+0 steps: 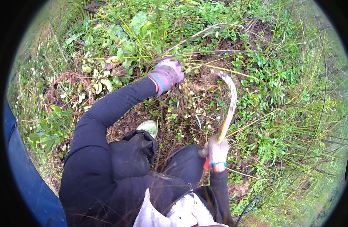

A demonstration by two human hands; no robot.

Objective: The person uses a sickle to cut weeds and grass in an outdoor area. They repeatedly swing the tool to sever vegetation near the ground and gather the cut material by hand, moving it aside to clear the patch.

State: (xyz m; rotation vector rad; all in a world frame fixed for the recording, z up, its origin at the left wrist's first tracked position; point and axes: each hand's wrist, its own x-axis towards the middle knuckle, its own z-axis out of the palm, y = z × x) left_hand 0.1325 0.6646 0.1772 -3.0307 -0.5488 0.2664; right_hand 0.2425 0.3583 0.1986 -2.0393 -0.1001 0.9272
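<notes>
My left hand [168, 74], in a soiled purple and white knit glove with a blue band, is curled into a fist around a clump of low plants [181, 98]. Stems and dry matter hang below the fist, and its fingertips are hidden. At the right, my right hand [218, 151], in a dirty white glove with a blue cuff, grips the red handle [206, 163] of a sickle. The sickle's curved blade [232, 99] is smeared with soil. It points away from me and hooks left at the tip, apart from my left hand.
Pulled plants with bare roots [74, 81] and pale leaves lie at the left. Long thin stems [202, 52] cross the ground ahead. Leafy weeds [264, 153] and tall grass grow at the right. My light shoe [149, 127] stands on brown soil. Blue material [32, 176] borders the lower left.
</notes>
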